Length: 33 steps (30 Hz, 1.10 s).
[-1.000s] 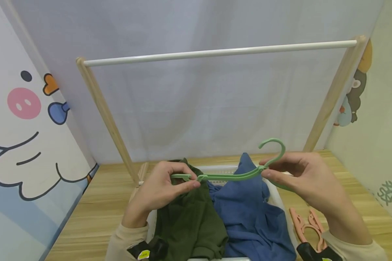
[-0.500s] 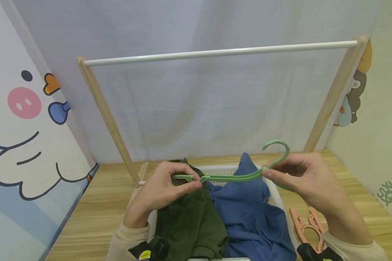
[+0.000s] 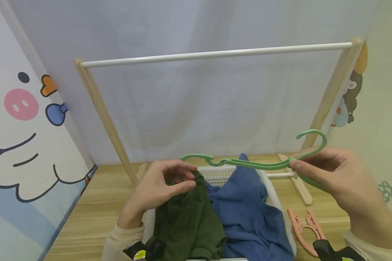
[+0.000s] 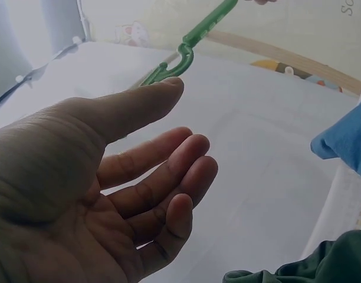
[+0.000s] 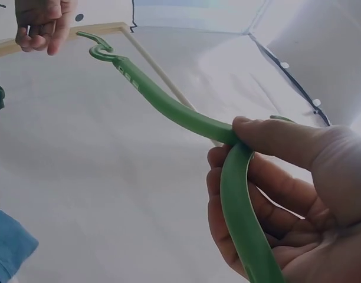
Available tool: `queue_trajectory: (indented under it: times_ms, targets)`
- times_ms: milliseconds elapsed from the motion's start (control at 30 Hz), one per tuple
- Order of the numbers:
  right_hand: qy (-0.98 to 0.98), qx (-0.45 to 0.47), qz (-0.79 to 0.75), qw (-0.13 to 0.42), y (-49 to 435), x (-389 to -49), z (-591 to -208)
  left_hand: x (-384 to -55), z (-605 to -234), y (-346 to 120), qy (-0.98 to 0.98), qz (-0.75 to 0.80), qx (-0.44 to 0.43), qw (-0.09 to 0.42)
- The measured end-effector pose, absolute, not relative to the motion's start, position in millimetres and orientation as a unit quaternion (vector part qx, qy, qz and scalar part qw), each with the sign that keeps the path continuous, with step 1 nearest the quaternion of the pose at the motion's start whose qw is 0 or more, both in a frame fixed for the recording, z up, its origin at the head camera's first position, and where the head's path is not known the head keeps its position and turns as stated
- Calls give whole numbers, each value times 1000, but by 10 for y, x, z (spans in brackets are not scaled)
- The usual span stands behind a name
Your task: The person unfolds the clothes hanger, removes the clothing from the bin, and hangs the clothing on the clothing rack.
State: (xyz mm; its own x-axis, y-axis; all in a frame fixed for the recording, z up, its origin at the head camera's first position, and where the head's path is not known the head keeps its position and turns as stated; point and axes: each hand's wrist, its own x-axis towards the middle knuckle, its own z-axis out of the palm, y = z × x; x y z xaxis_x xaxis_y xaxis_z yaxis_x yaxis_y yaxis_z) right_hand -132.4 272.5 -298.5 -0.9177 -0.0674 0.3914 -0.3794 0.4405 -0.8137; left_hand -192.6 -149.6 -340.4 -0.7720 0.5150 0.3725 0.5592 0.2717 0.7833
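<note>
A green folding hanger (image 3: 261, 165) is held up level above the basket, its hook pointing upward. My right hand (image 3: 339, 181) pinches it at the joint under the hook, thumb on the near side; the right wrist view shows both arms of the hanger (image 5: 168, 109) spread from that grip. My left hand (image 3: 160, 188) is off the hanger, just below its notched left end, with fingers apart and nothing between them. Beneath the hands, a dark green garment (image 3: 189, 217) and a blue garment (image 3: 248, 210) lie in a white basket (image 3: 276, 194).
Behind the basket stands a rack with a white rod (image 3: 215, 54) on wooden posts (image 3: 107, 123). A pink folding hanger (image 3: 294, 221) lies on the wooden table (image 3: 85, 217), right of the basket. Walls with cartoon pictures flank both sides.
My left hand has let go of the hanger's left end. My right hand has moved right and slightly up with the hanger, whose left end now shows in full.
</note>
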Motion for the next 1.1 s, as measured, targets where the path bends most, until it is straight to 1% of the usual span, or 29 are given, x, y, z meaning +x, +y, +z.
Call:
queue_trajectory:
  times_ms: [67, 167, 367, 533, 733, 900, 1100]
  targets:
    - [-837, 123, 505, 172, 2744, -1330, -2980, -1917, -3403, -1500, -797, -499, -339, 28]
    - [-844, 98, 494, 184, 2749, -1347, -2969, -1895, -3406, -1507, -797, -499, -340, 35]
    - [-816, 95, 540, 186, 2748, -1401, -2978, -1861, -3396, -1496, -797, -497, -341, 41]
    - [-796, 87, 567, 192, 2741, -1407, -2982, -1835, -3386, -1455, -801, -493, -339, 31]
    - [-814, 35, 538, 216, 2764, -1369, -2960, -1884, -3316, -1303, -830, -429, -355, 27]
    - [-799, 32, 555, 229, 2764, -1372, -2943, -1960, -3267, -1139, -843, -377, -382, 46]
    - [-790, 39, 568, 229, 2764, -1350, -2930, -2076, -3270, -900, -852, -299, -425, 68]
